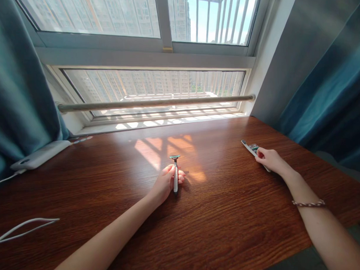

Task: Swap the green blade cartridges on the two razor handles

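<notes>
Near the middle of the table, my left hand (166,182) is closed around the light grey handle of a razor (175,178). The razor stands head up, its green-edged blade head pointing toward the window. Farther right, my right hand (268,158) is closed, its thumb and fingers pinched at a small clear-and-green plastic piece (253,147). Beside and partly under those fingers lies a toothbrush (249,148) with a pale handle and a dark head. The fingers hide part of both, so the piece's exact kind does not show.
A brown wooden table (218,212) spans the view. At the left lie a white power strip (41,154) and a white cable loop (26,227). Behind the table is a window with a horizontal rail (155,103). Blue curtains (21,77) hang at both sides.
</notes>
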`<action>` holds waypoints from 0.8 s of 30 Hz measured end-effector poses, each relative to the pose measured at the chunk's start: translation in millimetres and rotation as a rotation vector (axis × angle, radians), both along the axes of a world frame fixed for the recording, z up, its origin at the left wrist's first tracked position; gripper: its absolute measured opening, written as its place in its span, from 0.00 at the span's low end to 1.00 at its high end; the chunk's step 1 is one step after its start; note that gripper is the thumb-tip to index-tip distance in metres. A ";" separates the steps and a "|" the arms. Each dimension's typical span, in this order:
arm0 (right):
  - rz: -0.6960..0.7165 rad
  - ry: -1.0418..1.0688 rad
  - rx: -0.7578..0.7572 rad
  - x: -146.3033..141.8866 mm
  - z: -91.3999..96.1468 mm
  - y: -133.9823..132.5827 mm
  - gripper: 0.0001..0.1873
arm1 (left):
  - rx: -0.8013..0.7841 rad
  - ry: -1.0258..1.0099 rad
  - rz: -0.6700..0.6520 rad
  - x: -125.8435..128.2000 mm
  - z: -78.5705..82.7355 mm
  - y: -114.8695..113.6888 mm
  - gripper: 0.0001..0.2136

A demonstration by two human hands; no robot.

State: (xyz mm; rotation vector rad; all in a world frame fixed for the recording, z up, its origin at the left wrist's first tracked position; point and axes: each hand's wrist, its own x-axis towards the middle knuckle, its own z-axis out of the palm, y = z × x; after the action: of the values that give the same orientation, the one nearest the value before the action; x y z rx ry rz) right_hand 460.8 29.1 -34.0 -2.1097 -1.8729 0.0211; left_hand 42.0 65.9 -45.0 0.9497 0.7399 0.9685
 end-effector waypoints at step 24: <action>-0.043 -0.025 0.003 6.4 -7.9 3.0 0.08 | -0.019 -0.005 0.006 0.8 1.7 -0.8 0.11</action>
State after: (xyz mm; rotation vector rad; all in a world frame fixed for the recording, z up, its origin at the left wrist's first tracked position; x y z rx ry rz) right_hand 467.1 32.0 -41.9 -2.1574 -1.8398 -0.0171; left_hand 42.8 65.1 -43.3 0.9282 0.7469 0.9673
